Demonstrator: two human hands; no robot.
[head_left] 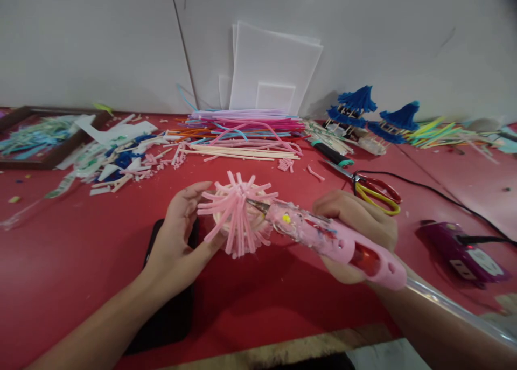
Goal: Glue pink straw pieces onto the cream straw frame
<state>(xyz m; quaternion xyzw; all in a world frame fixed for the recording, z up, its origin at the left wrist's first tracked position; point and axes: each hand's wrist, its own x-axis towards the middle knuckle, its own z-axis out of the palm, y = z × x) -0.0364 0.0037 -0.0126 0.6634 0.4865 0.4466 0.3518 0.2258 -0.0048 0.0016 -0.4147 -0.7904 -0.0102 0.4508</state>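
My left hand [181, 230] grips the left side of a small craft piece made of pink pipe cleaners [238, 219]. Its strands fan out and droop from a centre point over a pale round frame, partly hidden below. In my right hand [359, 224] is a pink hot glue gun [331, 238], smeared with dried glue. The gun's metal nozzle [256, 204] points left, at the top of the pink strands. From the gun's rear runs a clear glue stick [452, 305]. The fingers of my right hand are partly covered by the gun.
Behind lie bundled pipe cleaners [246, 125], wooden sticks [242, 153] and scraps [121, 160]. Scissors [375, 192], a black cord [428, 184] and a purple power socket [464, 254] are right. Blue roofed models [351, 109] stand behind; a black phone [169, 311] lies under my left arm.
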